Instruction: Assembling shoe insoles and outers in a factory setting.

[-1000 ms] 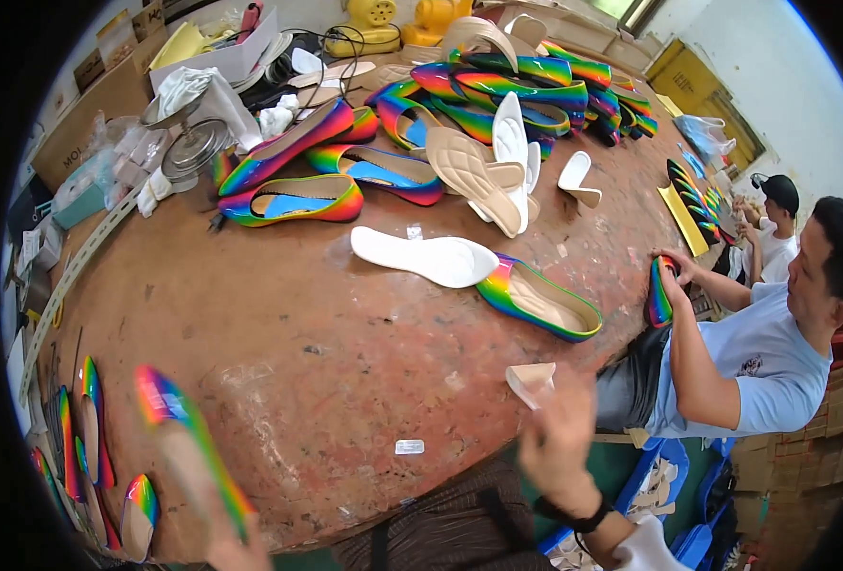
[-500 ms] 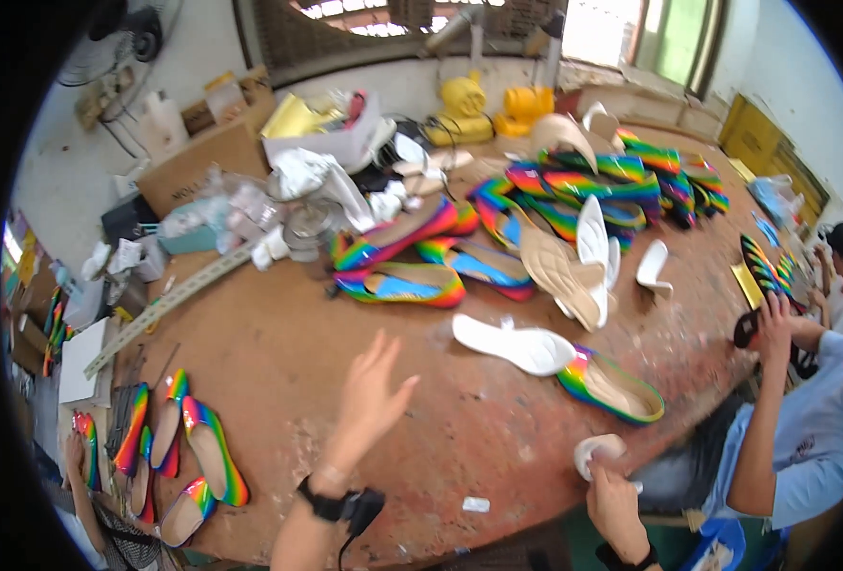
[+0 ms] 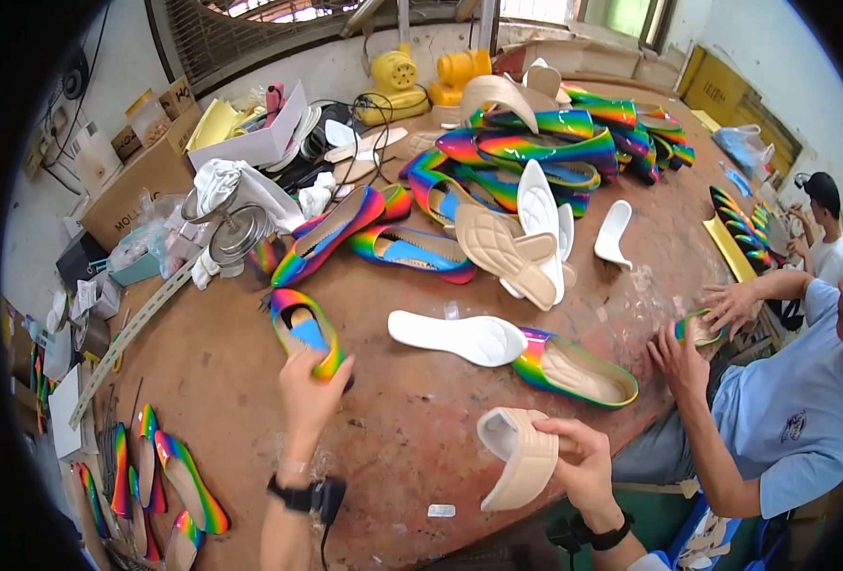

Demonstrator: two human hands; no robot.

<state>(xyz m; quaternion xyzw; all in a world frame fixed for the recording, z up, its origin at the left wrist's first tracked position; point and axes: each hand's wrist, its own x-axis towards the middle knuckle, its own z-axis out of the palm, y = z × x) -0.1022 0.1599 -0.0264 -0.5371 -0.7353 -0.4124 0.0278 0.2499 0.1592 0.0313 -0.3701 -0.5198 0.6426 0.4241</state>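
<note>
My left hand is closed on the heel end of a rainbow flat shoe with a blue inner sole. The shoe points away from me, toward the pile. In my right hand, near the front edge of the table, a beige quilted insole is pinched and bent into a curve, its pale underside partly showing. Between the hands and the pile lies a white insole, its end touching a rainbow shoe with a beige lining.
A pile of rainbow shoes covers the back of the brown table. Loose beige insoles lean before it. More finished shoes lie at left, beside a metal strip. At right, a co-worker handles a shoe.
My left hand has moved forward-left and closed on a rainbow shoe, which is now tilted from where it lay. My right hand has raised the insole, which now shows its quilted side.
</note>
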